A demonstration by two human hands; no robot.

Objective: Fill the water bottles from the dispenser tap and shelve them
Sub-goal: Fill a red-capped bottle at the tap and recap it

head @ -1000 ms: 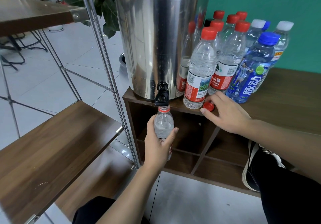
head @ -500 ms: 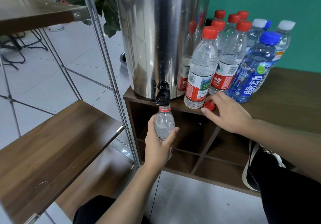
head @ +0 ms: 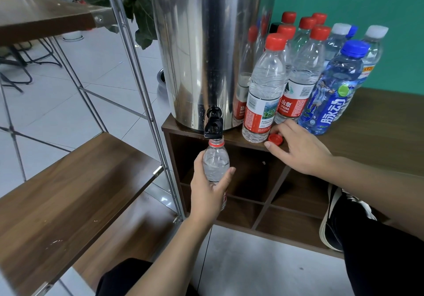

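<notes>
My left hand grips a clear uncapped bottle and holds its mouth right under the black tap of the steel dispenser. My right hand rests on the cabinet top with its fingers around a loose red cap; whether it grips the cap I cannot tell. Several capped bottles stand right of the dispenser, most with red caps, some white or blue.
A wooden shelf board on a metal frame stands at left, with a higher board above. The brown cabinet has open cubbies below. A shoe shows at lower right.
Almost nothing moves. Both hands hold their places, the bottle stays under the tap.
</notes>
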